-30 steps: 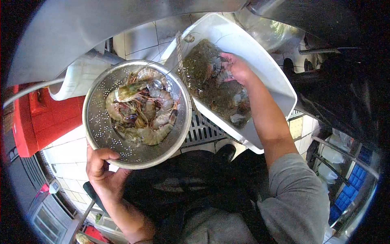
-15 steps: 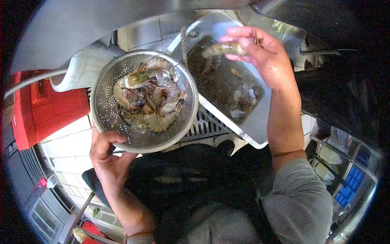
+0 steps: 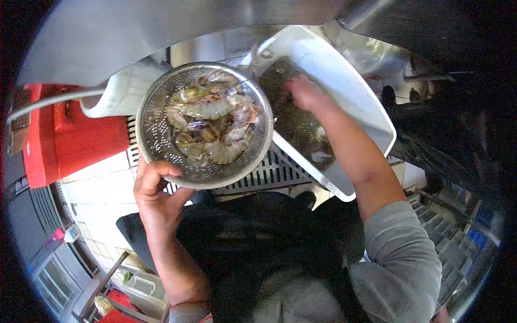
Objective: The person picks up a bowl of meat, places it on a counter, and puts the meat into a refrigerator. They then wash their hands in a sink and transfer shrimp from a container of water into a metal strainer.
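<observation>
A metal colander (image 3: 146, 129) with small holes is held up by its rim in my left hand (image 3: 160, 185), the thumb over the edge. Several large raw shrimp (image 3: 207, 110) lie in it, one stretched across the top of the pile. To the right stands a white plastic tub (image 3: 371, 102) with murky brown water (image 3: 301, 126) and some pale pieces in it. My right hand (image 3: 308, 92) reaches into this tub; its fingers are blurred and partly hidden at the water.
A red bin (image 3: 81, 137) stands at the left beside a pale round container (image 3: 121, 89) and a grey hose (image 3: 48, 104). A slotted drain grate (image 3: 269, 172) runs along the tiled floor. A metal edge (image 3: 188, 27) overhangs the top.
My right hand, which held a shrimp above the tub, has gone down into the tub. One more shrimp lies on the pile. The colander sits slightly further right in view.
</observation>
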Demonstrator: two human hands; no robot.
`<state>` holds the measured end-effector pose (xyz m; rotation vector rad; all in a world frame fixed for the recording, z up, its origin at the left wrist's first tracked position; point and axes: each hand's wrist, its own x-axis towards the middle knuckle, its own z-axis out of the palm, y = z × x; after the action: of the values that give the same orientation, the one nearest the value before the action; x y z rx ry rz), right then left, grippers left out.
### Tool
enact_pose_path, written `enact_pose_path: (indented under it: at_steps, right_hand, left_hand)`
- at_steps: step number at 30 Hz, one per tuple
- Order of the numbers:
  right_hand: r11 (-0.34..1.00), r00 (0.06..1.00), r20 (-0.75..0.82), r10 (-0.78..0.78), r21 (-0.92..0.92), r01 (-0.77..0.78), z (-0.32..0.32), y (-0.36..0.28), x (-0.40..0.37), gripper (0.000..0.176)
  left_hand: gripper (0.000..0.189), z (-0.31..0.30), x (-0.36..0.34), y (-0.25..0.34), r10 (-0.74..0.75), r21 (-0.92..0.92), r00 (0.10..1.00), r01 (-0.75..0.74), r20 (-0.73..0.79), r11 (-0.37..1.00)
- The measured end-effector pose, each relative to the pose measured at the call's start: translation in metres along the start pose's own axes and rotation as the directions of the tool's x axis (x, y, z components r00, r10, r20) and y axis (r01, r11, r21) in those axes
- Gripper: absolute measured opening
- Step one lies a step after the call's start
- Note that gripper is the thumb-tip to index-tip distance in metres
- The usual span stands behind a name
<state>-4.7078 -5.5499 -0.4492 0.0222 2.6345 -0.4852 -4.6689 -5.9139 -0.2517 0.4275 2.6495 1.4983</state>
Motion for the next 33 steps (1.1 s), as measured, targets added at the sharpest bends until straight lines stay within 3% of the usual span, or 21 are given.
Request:
enact_pose_path:
  at_steps: [2, 3, 7, 10, 11, 12, 14, 16, 18, 20, 23, 30, 32, 33]
  right_hand:
    - [0.944, 0.978, -0.186, -0.094, -0.330, 0.028, 0.031, 0.000, 0.000, 0.051]
    - [0.940, 1.000, 0.023, 0.020, -0.342, -0.011, 0.028, 0.001, 0.004, 0.050]
    - [0.862, 0.996, 0.092, 0.013, -0.506, 0.035, 0.033, 0.002, 0.007, 0.041]
    - [0.896, 0.972, 0.181, 0.152, -0.439, -0.058, 0.010, -0.009, -0.016, 0.034]
    - [0.988, 0.993, 0.046, 0.113, -0.109, -0.108, -0.010, -0.021, -0.037, 0.030]
    - [0.968, 0.988, -0.099, 0.120, 0.233, -0.094, -0.028, -0.033, -0.058, 0.030]
    - [0.861, 0.993, 0.074, 0.091, 0.495, -0.116, -0.053, -0.059, -0.108, 0.045]
    - [0.970, 0.999, -0.025, -0.036, 0.241, 0.041, -0.037, -0.079, -0.158, 0.065]
    - [0.970, 0.989, 0.138, 0.059, 0.228, -0.089, -0.013, -0.090, -0.179, 0.074]
    - [0.984, 0.990, 0.091, 0.106, 0.136, -0.118, 0.001, -0.086, -0.177, 0.068]
    - [0.971, 0.992, 0.025, -0.126, 0.206, 0.118, 0.008, -0.064, -0.163, 0.051]
    - [0.954, 0.967, 0.080, -0.243, 0.203, 0.223, -0.006, -0.062, -0.124, 0.041]
    - [0.950, 0.965, -0.009, -0.262, 0.171, 0.260, 0.003, -0.066, -0.110, 0.033]
    - [0.958, 0.989, 0.063, -0.137, 0.264, 0.116, -0.009, -0.077, -0.113, 0.031]
  left_hand:
    - [0.038, 0.001, -0.004, 0.003, -0.005, -0.063, 1.000, 0.004, -0.014, 0.998]
    - [0.038, 0.000, -0.004, 0.003, -0.008, -0.026, 1.000, 0.007, -0.013, 1.000]
    - [0.038, -0.003, -0.002, -0.001, -0.066, -0.037, 0.998, 0.066, 0.003, 0.997]
    - [0.038, -0.003, -0.001, -0.005, -0.031, -0.011, 1.000, 0.031, -0.001, 0.999]
    - [0.038, -0.002, -0.001, -0.004, -0.028, -0.018, 1.000, 0.028, 0.004, 0.999]
    - [0.038, 0.000, -0.001, -0.003, -0.065, -0.084, 0.998, 0.064, -0.001, 0.994]
    - [0.038, 0.004, -0.003, 0.002, -0.091, -0.152, 0.996, 0.090, 0.002, 0.984]
    - [0.037, 0.004, -0.002, 0.003, -0.110, -0.129, 0.994, 0.110, 0.006, 0.986]
    - [0.037, 0.004, -0.007, 0.005, -0.146, -0.081, 0.989, 0.147, 0.018, 0.986]
    - [0.037, 0.010, -0.009, 0.006, -0.076, -0.173, 0.997, 0.070, -0.030, 0.982]
    - [0.039, 0.010, -0.016, 0.001, -0.127, -0.257, 0.991, 0.112, -0.044, 0.960]
    - [0.036, -0.001, -0.027, 0.004, -0.127, -0.156, 0.988, 0.112, -0.092, 0.981]
    - [0.033, -0.001, -0.030, 0.002, -0.145, -0.180, 0.982, 0.123, -0.118, 0.976]
    - [0.033, 0.000, -0.032, 0.006, -0.143, -0.157, 0.983, 0.125, -0.115, 0.980]
